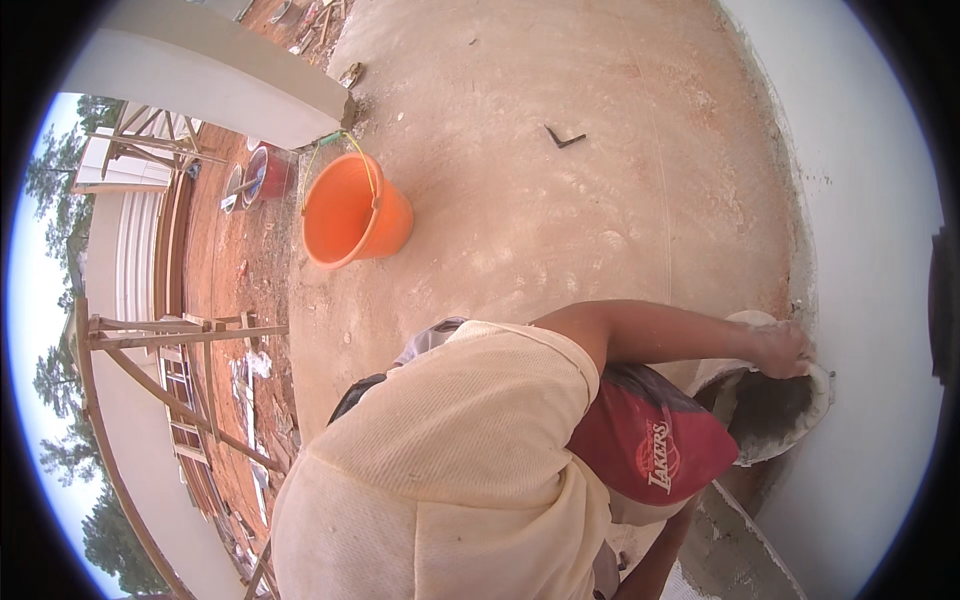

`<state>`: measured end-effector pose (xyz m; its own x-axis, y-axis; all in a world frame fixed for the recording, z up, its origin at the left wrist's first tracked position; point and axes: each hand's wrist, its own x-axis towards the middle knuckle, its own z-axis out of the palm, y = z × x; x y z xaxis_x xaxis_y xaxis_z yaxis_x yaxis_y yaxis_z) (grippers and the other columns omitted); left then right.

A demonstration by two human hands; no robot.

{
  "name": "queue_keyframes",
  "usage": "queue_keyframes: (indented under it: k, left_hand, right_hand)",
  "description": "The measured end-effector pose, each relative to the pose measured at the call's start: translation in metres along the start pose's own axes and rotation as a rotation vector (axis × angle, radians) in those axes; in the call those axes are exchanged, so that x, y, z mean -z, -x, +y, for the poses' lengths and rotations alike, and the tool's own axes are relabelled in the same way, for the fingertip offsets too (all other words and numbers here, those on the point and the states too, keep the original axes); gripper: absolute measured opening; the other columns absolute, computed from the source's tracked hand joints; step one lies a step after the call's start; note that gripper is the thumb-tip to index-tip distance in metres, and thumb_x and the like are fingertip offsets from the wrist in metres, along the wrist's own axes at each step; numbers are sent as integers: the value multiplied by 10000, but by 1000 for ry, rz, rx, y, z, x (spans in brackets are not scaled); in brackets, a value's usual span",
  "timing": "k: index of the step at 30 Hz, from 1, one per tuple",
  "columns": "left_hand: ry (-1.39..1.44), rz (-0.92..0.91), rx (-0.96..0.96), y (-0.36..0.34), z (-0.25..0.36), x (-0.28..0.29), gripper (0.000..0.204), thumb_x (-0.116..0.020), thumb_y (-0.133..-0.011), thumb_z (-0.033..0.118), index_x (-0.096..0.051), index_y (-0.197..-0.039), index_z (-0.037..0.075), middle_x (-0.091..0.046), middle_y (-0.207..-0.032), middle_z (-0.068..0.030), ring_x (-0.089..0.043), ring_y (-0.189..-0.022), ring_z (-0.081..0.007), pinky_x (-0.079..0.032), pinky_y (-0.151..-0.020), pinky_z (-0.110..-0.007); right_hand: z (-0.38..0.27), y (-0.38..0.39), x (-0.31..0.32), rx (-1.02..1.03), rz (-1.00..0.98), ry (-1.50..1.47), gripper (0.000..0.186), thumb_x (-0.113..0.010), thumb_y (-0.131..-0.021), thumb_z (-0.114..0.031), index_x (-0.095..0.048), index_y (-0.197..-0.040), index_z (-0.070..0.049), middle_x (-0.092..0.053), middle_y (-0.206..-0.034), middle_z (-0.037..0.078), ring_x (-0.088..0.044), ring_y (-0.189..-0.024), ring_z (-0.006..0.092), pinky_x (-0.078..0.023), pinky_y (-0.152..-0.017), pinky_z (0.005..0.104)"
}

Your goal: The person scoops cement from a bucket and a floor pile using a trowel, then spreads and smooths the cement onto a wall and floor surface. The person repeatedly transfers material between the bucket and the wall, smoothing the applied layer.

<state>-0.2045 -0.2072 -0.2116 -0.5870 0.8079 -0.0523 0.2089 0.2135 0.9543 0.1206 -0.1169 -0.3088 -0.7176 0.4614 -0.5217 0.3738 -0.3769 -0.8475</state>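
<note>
Neither my left hand nor my right hand shows. Just below my view, a co-worker in a cream shirt and maroon cap bends toward the white wall. The co-worker's hand grips the rim of a cement-crusted bucket, tilted on its side beside the wall. Below the bucket lies a grey, mortar-smeared surface; I cannot make out what it is. The co-worker's other arm reaches down beside it, its hand hidden.
An orange bucket stands on the concrete floor, near a pillar. A dark angled piece lies farther right. To the left are red soil, more buckets and wooden frames.
</note>
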Motion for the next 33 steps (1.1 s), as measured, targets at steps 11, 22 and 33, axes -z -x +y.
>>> queue_keyframes:
  k: [11,22,33]
  left_hand:
    - [-54,187,97,7,-31,25,413,-513,-958,356,-617,-1279,117,-568,-1265,-266,-528,-1195,-432,-419,-1028,-487]
    - [-1,644,398,130,-119,128,541,-426,-986,458,-592,-1246,13,-603,-1254,-244,-553,-1170,-420,-410,-1009,-460]
    - [943,2528,408,567,-202,240,781,-590,-901,416,-240,-1426,-44,-348,-1449,-195,-468,-1255,-420,-475,-959,-604]
  right_hand:
    - [-25,-26,-13,126,-287,360,400,-530,-949,-290,-596,-1189,23,-659,-1080,114,-626,-1012,227,-482,-886,380]
    - [-91,18,-64,282,-132,487,95,-615,-857,-118,-585,-844,-28,-537,-631,-2,-485,-509,64,-366,-442,247]
    - [-88,17,-62,228,-133,498,76,-601,-827,-104,-569,-833,-35,-529,-620,4,-496,-488,80,-406,-446,253]
